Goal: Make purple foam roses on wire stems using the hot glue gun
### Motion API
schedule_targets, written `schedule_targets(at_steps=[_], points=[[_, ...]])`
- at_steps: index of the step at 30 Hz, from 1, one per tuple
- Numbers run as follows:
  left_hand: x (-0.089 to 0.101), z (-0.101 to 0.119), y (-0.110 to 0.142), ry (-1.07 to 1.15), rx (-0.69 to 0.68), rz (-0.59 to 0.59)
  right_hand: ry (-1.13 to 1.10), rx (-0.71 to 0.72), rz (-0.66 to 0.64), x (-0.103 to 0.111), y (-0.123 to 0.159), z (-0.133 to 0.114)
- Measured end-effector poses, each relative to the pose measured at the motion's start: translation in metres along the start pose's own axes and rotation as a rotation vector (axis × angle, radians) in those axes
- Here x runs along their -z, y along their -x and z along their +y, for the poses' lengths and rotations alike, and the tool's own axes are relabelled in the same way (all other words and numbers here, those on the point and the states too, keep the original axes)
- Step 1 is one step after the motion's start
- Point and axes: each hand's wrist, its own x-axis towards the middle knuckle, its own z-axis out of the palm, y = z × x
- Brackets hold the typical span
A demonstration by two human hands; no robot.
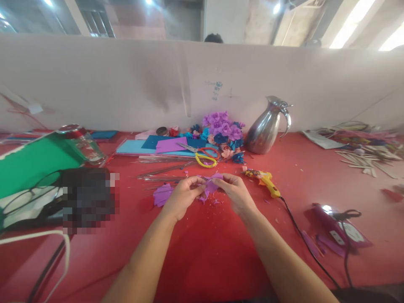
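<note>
Between both hands is a piece of purple paper (212, 184), held above the red table. My left hand (186, 194) pinches its left side with thumb and fingers. On the other side, my right hand (236, 192) grips the paper between thumb and forefinger. A small stack of purple paper pieces (162, 195) lies just left of my left hand. Purple scraps (216, 202) are scattered under the hands. Behind them rest scissors (202, 156) with red and yellow handles, blades apart. A yellow hot glue gun (267, 183) lies to the right of my right hand.
Purple, blue and pink paper flowers (222, 128) are heaped at the back, beside a steel jug (264, 128). Thin wires (158, 170) and coloured sheets (132, 147) lie left of them. A glass jar (86, 145) leans at left. A power strip (342, 229) with cords sits at right.
</note>
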Motion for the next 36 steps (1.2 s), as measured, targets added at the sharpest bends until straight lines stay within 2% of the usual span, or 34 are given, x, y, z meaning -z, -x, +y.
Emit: schedule_targets(at_steps=[5,13,20,36], points=[[0.0003,-0.0003,-0.0003,0.030,0.019,-0.004,-0.004,0.009,-0.001,0.0005,-0.0003,0.0010],[0.0004,0.0027,0.0002,0.200,0.109,-0.012,-0.030,0.024,0.012,-0.0004,0.0006,-0.0008],[0.0000,0.0032,0.0018,0.101,0.091,-0.027,-0.019,0.050,0.017,-0.0008,0.0005,0.0001],[-0.0020,0.0057,0.0028,0.068,0.068,0.010,-0.003,0.033,-0.011,-0.0018,0.0026,-0.0024]])
